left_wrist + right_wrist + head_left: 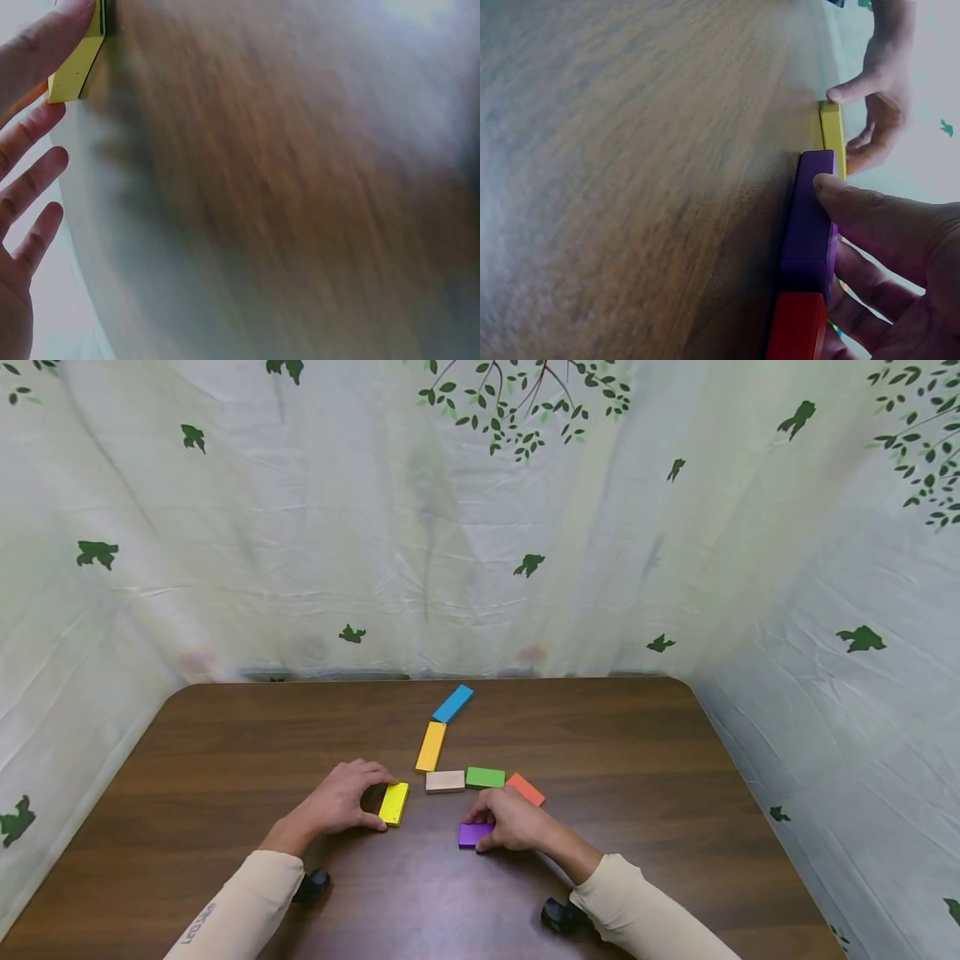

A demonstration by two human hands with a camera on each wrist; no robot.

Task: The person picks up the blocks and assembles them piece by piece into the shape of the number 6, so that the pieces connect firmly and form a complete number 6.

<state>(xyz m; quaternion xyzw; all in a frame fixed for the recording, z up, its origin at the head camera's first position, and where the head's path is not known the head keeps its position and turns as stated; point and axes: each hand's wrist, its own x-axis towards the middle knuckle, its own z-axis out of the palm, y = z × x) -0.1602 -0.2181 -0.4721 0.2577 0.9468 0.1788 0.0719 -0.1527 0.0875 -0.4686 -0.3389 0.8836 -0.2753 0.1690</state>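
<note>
My left hand (pixel 341 797) pinches a yellow block (pixel 393 804) by its two ends, between thumb and forefinger. The other fingers stand apart from it in the left wrist view. With thumb and fingers, my right hand (pixel 516 820) holds a purple block (pixel 474 836) on the table. A red block (pixel 796 326) sits at the purple block's end in the right wrist view; my right hand covers that spot in the head view. Beyond the hands, a pale pink block (pixel 446 782), a green block (pixel 485 777) and an orange-red block (pixel 525 789) form a bent row.
An orange-yellow block (pixel 431 747) leads from the pale block toward the back, with a blue block (pixel 453 703) angled off its far end. All lie on a brown wooden table (pixel 637 743). A white curtain (pixel 300 527) with green leaf prints surrounds its back and sides.
</note>
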